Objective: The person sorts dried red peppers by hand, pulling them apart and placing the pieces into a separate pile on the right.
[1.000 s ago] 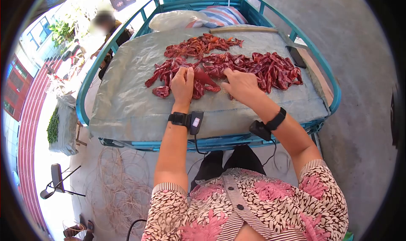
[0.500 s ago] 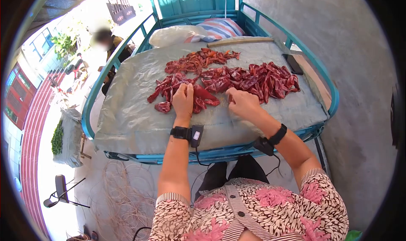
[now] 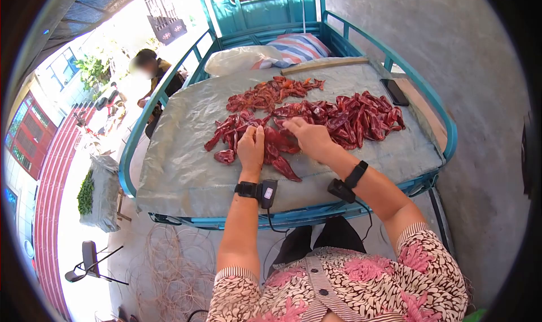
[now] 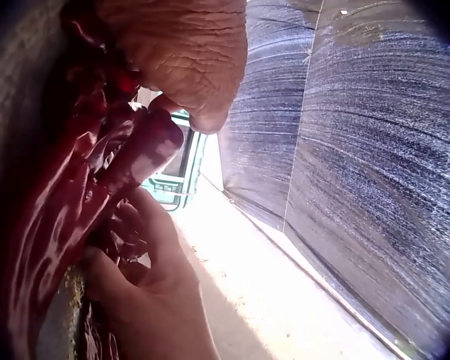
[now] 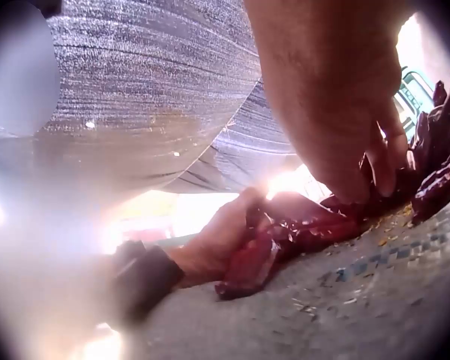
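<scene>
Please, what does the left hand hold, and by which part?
The left hand holds red peppers near one end; whether it is the stem end cannot be seen.

1. Your shirt (image 3: 350, 291) has dark and white spots and big pink flowers (image 3: 366, 269).
2. Your sleeves (image 3: 432, 254) end in stripes (image 3: 413, 230).
3. Your black wrist straps (image 3: 356, 175) hold little black boxes (image 3: 341, 191) with wires (image 3: 270, 220).
4. Your pants (image 3: 340, 242) are black.

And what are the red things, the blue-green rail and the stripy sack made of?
The red things look like dried peppers: wrinkled, leathery, glossy skins. The blue-green rail is probably painted metal, being smooth, tube-like and evenly coloured. The stripy sack seems woven plastic, limp and softly creased, though it could be cloth.
</scene>
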{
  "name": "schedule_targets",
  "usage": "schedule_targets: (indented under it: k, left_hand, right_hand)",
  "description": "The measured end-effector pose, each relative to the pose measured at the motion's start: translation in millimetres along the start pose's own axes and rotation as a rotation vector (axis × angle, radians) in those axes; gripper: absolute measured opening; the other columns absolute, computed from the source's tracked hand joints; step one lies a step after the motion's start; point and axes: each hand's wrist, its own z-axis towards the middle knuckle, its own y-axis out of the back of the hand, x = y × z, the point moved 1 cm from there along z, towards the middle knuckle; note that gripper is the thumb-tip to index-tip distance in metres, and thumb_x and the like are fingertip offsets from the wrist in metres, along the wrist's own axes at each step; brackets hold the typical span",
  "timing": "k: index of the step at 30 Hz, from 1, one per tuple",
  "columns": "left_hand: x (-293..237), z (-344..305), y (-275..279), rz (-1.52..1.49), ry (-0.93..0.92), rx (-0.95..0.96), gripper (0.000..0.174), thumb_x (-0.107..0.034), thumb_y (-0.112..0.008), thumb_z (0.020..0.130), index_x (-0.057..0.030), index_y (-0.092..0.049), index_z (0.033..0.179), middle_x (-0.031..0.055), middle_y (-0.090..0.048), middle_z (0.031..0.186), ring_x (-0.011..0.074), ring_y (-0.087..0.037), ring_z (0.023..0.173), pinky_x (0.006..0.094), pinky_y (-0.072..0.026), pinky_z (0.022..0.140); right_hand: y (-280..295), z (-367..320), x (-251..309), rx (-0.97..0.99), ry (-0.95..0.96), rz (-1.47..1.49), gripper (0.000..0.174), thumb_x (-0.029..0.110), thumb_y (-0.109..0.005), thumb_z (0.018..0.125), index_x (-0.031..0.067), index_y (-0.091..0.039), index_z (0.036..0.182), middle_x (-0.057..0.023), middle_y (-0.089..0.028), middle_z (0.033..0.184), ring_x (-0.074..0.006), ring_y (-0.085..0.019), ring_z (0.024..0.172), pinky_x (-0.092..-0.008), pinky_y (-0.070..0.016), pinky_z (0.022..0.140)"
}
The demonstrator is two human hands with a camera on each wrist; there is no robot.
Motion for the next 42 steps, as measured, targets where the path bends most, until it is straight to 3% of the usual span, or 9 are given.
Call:
schedule_targets:
  k: [8,14,17,22,26,29,33,34,42]
  left_hand:
    - [-2,-1,0,-0.047,-0.029,-0.044,0.033,-0.033,-0.059,0.103,-0.0036,-0.066,0.089,0.0177,-0.065,0.074,0.0344,-0.065,0.068,0.0447,-0.0486,0.064]
    - [-5,-2,1,-0.040,0.022,-0.026,0.028,-0.032,-0.061,0.102,-0.0061,-0.068,0.094,0.0123,-0.067,0.073,0.0302,-0.065,0.067,0.0427,-0.0496,0.065]
    - [-4,-1,0,-0.122,-0.019,-0.077,0.024,-0.029,-0.064,0.101,-0.0055,-0.069,0.100,0.0099,-0.067,0.081,0.0249,-0.062,0.071,0.0393,-0.0501,0.069]
    - [-18,-2,5,-0.099,-0.157,-0.087,0.031,-0.028,-0.066,0.100,-0.0033,-0.064,0.119,0.0119,-0.069,0.099,0.0250,-0.065,0.086,0.0377,-0.0517,0.079]
    - [-2,-4,-1,-0.119,-0.111,-0.055,0.034,-0.030,-0.067,0.100,-0.0036,-0.062,0.121,0.0137,-0.070,0.107,0.0290,-0.068,0.097,0.0391,-0.0523,0.083]
    - [-5,-4,1,-0.106,0.018,-0.133,0.040,-0.033,-0.069,0.099,-0.0041,-0.060,0.125,0.0117,-0.068,0.100,0.0278,-0.067,0.092,0.0398,-0.0517,0.081]
    - [-4,-3,2,0.012,0.181,-0.237,0.051,-0.035,-0.073,0.097,-0.0048,-0.053,0.134,0.0061,-0.056,0.080,0.0236,-0.058,0.074,0.0410,-0.0484,0.072]
    - [-7,-3,1,0.005,0.144,-0.279,0.057,-0.036,-0.073,0.097,-0.0050,-0.048,0.138,0.0032,-0.044,0.073,0.0207,-0.049,0.066,0.0397,-0.0451,0.067]
    - [-5,-4,1,0.034,0.047,-0.168,0.035,-0.025,-0.069,0.098,-0.0059,-0.058,0.125,0.0034,-0.048,0.071,0.0198,-0.051,0.065,0.0387,-0.0462,0.063]
  right_hand:
    - [-17,18,-13,0.102,-0.050,-0.145,0.043,0.008,-0.067,0.087,0.0157,-0.064,0.129,-0.0121,-0.062,0.118,-0.0327,-0.072,0.091,-0.0445,-0.0589,0.076]
    - [16,12,-5,-0.426,-0.156,0.217,0.028,0.020,-0.073,0.091,0.0072,-0.070,0.115,-0.0139,-0.064,0.106,-0.0328,-0.070,0.093,-0.0438,-0.0578,0.076]
    - [9,26,-7,-0.475,-0.120,0.481,0.023,0.019,-0.073,0.091,0.0052,-0.070,0.110,-0.0149,-0.066,0.105,-0.0311,-0.069,0.094,-0.0400,-0.0574,0.075]
    - [-13,44,9,-0.129,-0.308,1.346,0.025,0.009,-0.062,0.100,-0.0006,-0.058,0.123,-0.0087,-0.069,0.105,-0.0119,-0.071,0.083,-0.0264,-0.0579,0.067]
    - [-16,41,4,-0.060,-0.451,1.494,0.023,0.011,-0.062,0.101,0.0011,-0.061,0.122,-0.0103,-0.070,0.106,-0.0174,-0.072,0.087,-0.0316,-0.0593,0.072]
    - [-14,40,-17,-0.421,-0.302,0.764,0.020,0.014,-0.064,0.100,0.0047,-0.065,0.117,-0.0111,-0.071,0.107,-0.0261,-0.072,0.091,-0.0406,-0.0580,0.077]
    - [-11,34,-22,-0.306,-0.043,0.075,0.021,0.012,-0.067,0.088,0.0131,-0.072,0.107,-0.0078,-0.072,0.104,-0.0279,-0.063,0.104,-0.0437,-0.0470,0.092]
    - [-14,33,-21,-0.265,-0.021,-0.002,0.021,0.013,-0.068,0.086,0.0140,-0.073,0.106,-0.0073,-0.072,0.104,-0.0271,-0.062,0.106,-0.0430,-0.0454,0.093]
    - [-32,41,-15,-0.086,-0.068,-0.242,0.016,0.017,-0.072,0.082,0.0161,-0.073,0.098,-0.0050,-0.069,0.098,-0.0257,-0.060,0.106,-0.0427,-0.0428,0.094]
